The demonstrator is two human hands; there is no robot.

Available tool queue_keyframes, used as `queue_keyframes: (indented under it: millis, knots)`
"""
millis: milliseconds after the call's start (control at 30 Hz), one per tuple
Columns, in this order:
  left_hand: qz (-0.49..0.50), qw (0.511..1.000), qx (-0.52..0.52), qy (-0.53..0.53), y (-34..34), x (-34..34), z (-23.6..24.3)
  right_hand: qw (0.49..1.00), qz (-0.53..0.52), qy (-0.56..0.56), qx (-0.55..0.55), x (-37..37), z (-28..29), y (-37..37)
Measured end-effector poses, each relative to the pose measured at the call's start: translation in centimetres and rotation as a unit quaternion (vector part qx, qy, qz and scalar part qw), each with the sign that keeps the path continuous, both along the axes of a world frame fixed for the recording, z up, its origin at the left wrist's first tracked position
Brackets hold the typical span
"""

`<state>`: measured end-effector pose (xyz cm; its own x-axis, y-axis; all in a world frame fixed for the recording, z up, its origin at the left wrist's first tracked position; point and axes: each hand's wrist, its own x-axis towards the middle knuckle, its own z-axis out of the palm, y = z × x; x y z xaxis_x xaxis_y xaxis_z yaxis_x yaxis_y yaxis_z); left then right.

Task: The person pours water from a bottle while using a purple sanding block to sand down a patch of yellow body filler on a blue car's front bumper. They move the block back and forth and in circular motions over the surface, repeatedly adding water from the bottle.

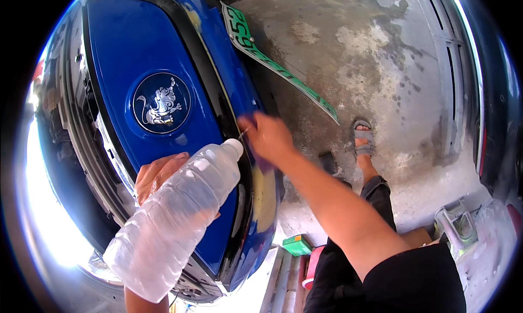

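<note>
The bottle (174,231), in the left grip (155,176), slants above the near half of the panel (131,35); the right grip (267,138) lies just right of its cap (234,148). The emblem (162,103) sits mid-panel. Rightward come the plate (289,76), then the foot (363,139) on the floor (338,24).

The right forearm (332,204) slants up leftward to a curled right hand (268,138); the left hand (154,178), partly hidden, seems bent.

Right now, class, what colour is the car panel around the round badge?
Glossy blue; the car panel shows best in the head view.
</note>
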<state>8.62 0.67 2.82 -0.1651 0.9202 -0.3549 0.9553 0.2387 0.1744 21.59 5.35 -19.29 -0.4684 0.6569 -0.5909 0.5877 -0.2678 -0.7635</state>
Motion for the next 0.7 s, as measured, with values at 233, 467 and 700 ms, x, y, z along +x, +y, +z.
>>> queue_keyframes:
  millis: [233, 467, 700]
  knots:
    - [0.032, 0.993, 0.037, -0.11, -0.4, -0.8, -2.5, 0.978, -0.015, 0.081, -0.191, 8.3, -0.4, -7.3]
    - [0.109, 0.957, 0.058, -0.262, -2.2, -1.4, -1.6, 0.913, -0.259, 0.223, -0.221, 11.2, -3.2, -2.6]
    - [0.14, 0.924, 0.041, -0.352, -2.2, -1.1, -1.8, 0.941, -0.286, 0.166, -0.069, 6.4, -0.8, -4.3]
